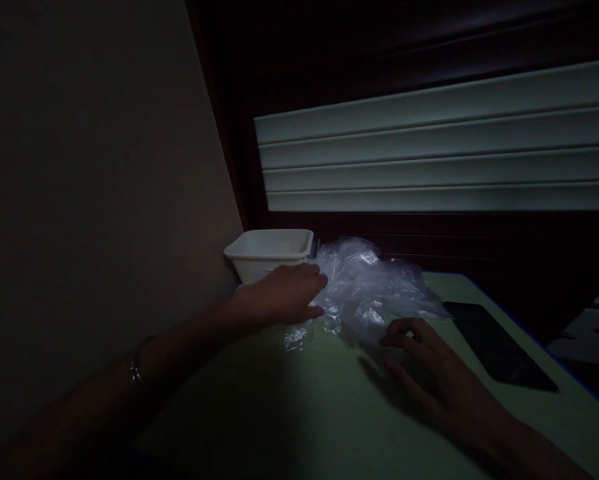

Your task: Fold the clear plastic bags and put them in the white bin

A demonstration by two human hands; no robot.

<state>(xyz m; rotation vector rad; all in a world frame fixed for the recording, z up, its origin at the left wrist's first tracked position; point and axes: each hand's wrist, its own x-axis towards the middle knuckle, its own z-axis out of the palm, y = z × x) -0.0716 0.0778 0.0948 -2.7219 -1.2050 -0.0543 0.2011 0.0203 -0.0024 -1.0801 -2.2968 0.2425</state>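
A crumpled heap of clear plastic film lies on a pale green table in dim light. My left hand reaches in from the left and rests against the film's left edge, fingers curled around a fold of it. My right hand lies on the table at the film's near edge, fingers bent, their tips touching the plastic. A bracelet shows on my left wrist.
A white plastic tub stands behind my left hand, by the wall. A dark flat phone-like slab lies on the table at the right. Pale objects sit beyond the table's blue-trimmed right edge. A slatted shutter fills the background.
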